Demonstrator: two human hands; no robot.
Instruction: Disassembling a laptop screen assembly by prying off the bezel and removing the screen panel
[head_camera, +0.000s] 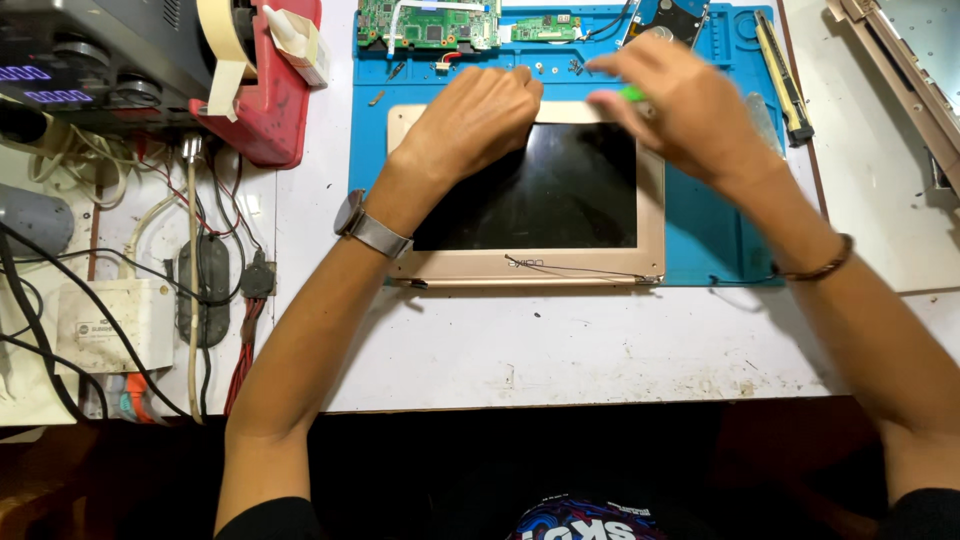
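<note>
On the blue work mat (700, 240) in front of me lies the gold-framed laptop screen panel (540, 200), dark glass up, and both my hands sit over its far edge, so that edge is mostly hidden. My right hand (690, 110) is blurred; I can make out a small green tool (630, 95) peeking from under the fingers, gripped there, but its tip is lost in the smear and I cannot tell exactly where it meets the bezel. My left hand (475, 115) is curled into a loose fist, knuckles resting on the panel's top left corner, nothing visibly held inside it. Beyond my hands, green circuit boards (430, 25) run along the mat's far end, cut off by the top of the view. A yellow-and-black utility knife (785, 80) lies on the mat's right side, well apart from my right hand. A thin black cable (570, 268) trails along the panel's near edge. Left of the mat, a red tape dispenser (265, 90) stands, then a tangle of wires and a white adapter (105, 325). Between the panel's near edge and the table's front there is bare white tabletop (560, 340), roomy for my forearms.
</note>
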